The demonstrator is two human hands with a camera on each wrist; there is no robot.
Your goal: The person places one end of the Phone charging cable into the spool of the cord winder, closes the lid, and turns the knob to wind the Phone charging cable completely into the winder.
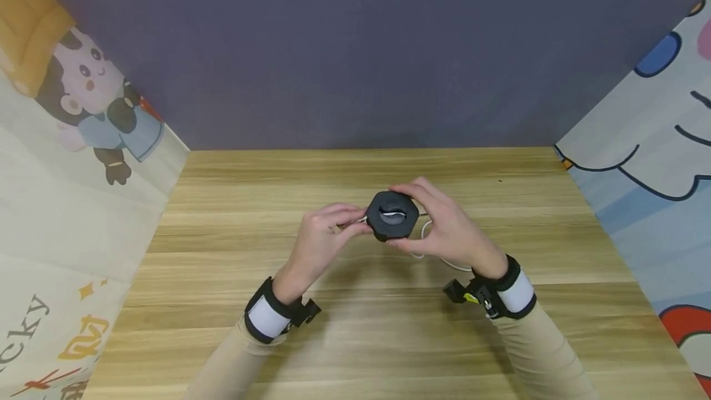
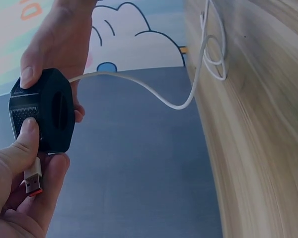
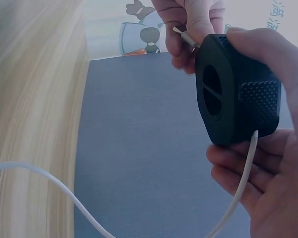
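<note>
A black, roughly hexagonal cable winder [image 1: 409,220] is held up over the table, with a white strand crossing the round opening in its face. My right hand [image 1: 450,228] grips it by the rim, thumb on one side and fingers on the other. At its left edge, my left hand [image 1: 322,234] pinches the short end of a white USB cable [image 2: 139,85]. The USB plug [image 2: 33,181], with an orange tip, sticks out between the left fingers, and the left thumb lies against the winder's textured side. From the opposite side, the cable leaves the winder in a long curve.
Loose loops of the cable lie on the wooden table [image 1: 222,276] behind and below the right hand. A dark blue panel [image 1: 355,54] rises at the table's back edge. Printed cartoon sheets [image 1: 50,215] stand along both sides. Each wrist wears a strapped camera [image 1: 483,296].
</note>
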